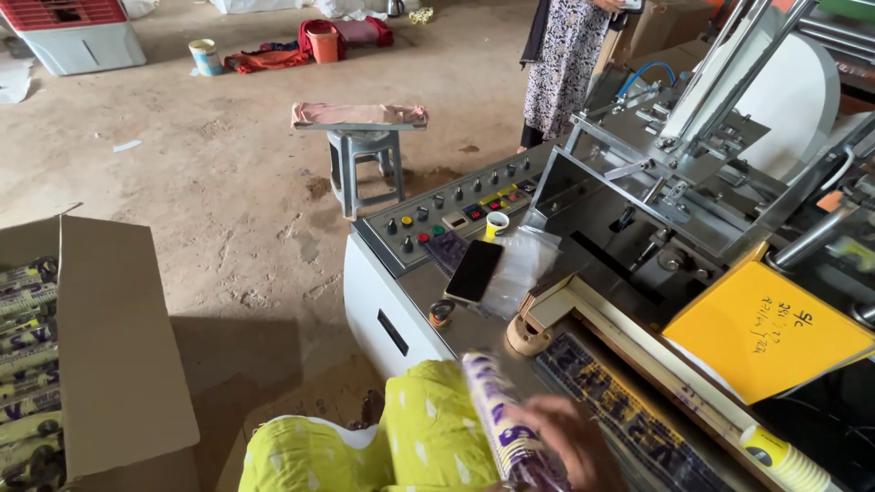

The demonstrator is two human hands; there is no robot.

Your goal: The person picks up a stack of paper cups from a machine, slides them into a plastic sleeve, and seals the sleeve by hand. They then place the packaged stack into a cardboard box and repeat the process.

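Observation:
My right hand (572, 448) is blurred at the bottom edge and grips a long stack of printed paper cups in clear wrap (488, 396). The stack tilts up and to the left over the machine's near edge. A yellow-green sleeve (428, 437) fills the bottom centre beside the stack. My left hand is not visible. A printed purple and yellow strip (629, 419) lies flat on the machine just right of my hand.
An open cardboard box (114, 346) at left holds several wrapped cup stacks (23, 364). The machine's control panel (447, 214) carries a phone (474, 271), a small cup (496, 223) and a plastic bag (529, 260). A yellow sheet (756, 333), a stool (365, 155) and another person (565, 64) are nearby.

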